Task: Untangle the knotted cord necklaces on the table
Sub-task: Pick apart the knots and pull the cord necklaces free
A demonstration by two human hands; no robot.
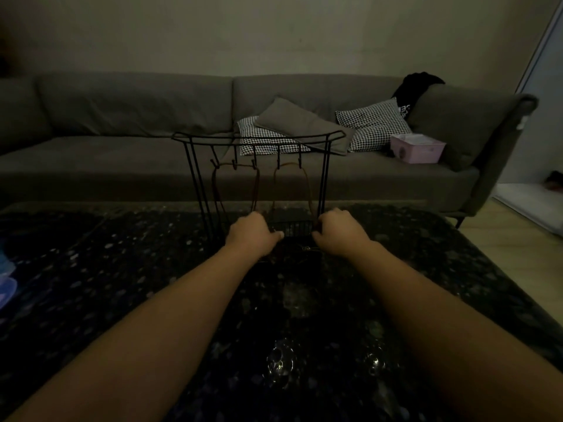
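A black wire jewellery stand (259, 140) stands on the dark table, and two brown cord necklaces hang from its hooks, one on the left (256, 184) and one on the right (307, 184). A thin tangle of cord (306, 248) lies on the table in front of the stand's mesh base tray (297, 228). My left hand (254, 234) is at the tangle's left end, fingers curled and thumb pressed to forefinger. My right hand (341, 231) mirrors it at the right end. Each hand seems to pinch a strand, but the dim light hides the contact.
The table is a dark speckled glossy slab (122, 269) with pale plastic items at its left edge (6, 287). Behind it runs a grey sofa (122, 123) with checked cushions (374, 123) and a pink box (417, 147).
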